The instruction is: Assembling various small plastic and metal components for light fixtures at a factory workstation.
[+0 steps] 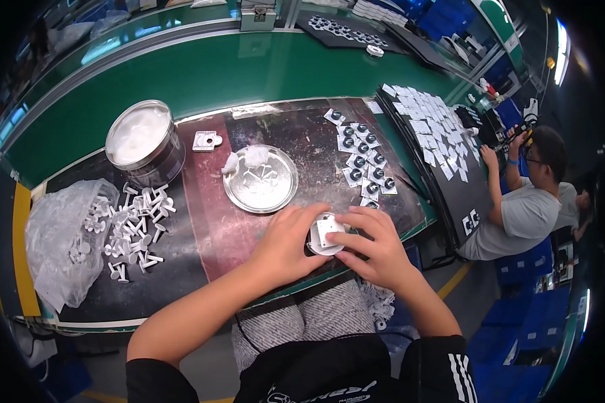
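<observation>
At the table's near edge, my left hand [286,243] is closed around the side of a small round white part with a squarish plate [327,230] on top. My right hand [376,247] grips the same part from the other side, its fingertips pressed on the plate and rim. Both palms hide the underside. Just beyond my hands lies a round metal lid [261,195] with thin white pieces and crumpled white wads [255,156] on it. Farther right, several square white pieces with dark round centres [360,161] lie in rows.
At left, white mushroom-shaped plastic pieces [140,225] lie loose beside a clear plastic bag [64,235] of more. Behind them stands a metal can [144,144]; a white bracket [206,140] lies nearby. At right, a co-worker [528,208] works by a black board [433,134] covered with white pieces.
</observation>
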Motion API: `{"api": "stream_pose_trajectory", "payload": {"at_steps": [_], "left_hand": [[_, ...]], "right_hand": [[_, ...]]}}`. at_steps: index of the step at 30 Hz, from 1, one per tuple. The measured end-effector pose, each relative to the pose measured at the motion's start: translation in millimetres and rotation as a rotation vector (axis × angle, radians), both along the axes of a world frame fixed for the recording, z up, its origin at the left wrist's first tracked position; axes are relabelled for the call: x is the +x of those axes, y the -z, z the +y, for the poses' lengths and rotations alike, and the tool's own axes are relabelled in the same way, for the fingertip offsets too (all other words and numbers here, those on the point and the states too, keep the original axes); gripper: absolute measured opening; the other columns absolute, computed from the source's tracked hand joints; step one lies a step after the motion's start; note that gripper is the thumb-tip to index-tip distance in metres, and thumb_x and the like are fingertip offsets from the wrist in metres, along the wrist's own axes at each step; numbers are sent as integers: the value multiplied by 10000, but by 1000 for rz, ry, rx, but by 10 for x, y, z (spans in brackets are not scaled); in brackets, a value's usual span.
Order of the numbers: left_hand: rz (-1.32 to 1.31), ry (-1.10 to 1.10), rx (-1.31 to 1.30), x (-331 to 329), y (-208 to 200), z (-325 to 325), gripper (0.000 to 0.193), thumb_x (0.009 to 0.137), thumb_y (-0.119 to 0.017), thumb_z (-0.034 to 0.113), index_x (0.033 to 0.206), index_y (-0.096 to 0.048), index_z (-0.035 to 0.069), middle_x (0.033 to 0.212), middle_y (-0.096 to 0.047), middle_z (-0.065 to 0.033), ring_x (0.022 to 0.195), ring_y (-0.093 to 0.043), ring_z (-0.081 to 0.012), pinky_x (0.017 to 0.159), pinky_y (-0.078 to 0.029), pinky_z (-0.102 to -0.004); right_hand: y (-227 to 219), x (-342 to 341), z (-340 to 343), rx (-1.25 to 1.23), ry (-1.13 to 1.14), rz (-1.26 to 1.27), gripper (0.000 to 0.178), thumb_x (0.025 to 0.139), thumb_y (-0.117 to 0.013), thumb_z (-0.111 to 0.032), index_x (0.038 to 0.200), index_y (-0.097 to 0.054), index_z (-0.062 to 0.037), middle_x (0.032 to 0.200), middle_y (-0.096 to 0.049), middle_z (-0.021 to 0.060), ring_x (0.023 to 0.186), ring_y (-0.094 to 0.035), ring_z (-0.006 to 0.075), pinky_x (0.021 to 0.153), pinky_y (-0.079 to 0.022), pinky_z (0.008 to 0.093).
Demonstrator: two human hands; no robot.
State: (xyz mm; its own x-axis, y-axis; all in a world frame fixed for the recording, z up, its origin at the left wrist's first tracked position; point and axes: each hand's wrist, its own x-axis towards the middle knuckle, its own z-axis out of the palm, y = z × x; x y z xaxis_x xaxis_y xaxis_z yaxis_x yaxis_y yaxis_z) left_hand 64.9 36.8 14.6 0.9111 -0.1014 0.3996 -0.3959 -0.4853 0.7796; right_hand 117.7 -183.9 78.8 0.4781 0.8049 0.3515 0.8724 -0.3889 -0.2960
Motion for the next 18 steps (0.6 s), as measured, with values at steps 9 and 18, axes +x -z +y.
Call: {"api": "stream_pose_trajectory", "payload": {"at_steps": [9,18], "left_hand": [[20,2,-4,8,-15,-13,763,737,-858,198,1418,-536,77,1258,-645,-159,1217,-583,-376,1040,-466,-477],[52,11,-6,10,-32,-5,764,739,-852,186,1421,-529,68,1258,-641,-159,1219,-578,-378,1047,-458,-477]], "right_hand": [[233,87,34,136,29,31,375,796,-849,-145,1165,-780,-139,1265,-682,98,1163,-645,312,991,-489,441],[201,93,77,181,73,153,316,807,-850,-134,1119,-797,-121,1220,-695,104,1075,-669,293,936,-510,405]]}}
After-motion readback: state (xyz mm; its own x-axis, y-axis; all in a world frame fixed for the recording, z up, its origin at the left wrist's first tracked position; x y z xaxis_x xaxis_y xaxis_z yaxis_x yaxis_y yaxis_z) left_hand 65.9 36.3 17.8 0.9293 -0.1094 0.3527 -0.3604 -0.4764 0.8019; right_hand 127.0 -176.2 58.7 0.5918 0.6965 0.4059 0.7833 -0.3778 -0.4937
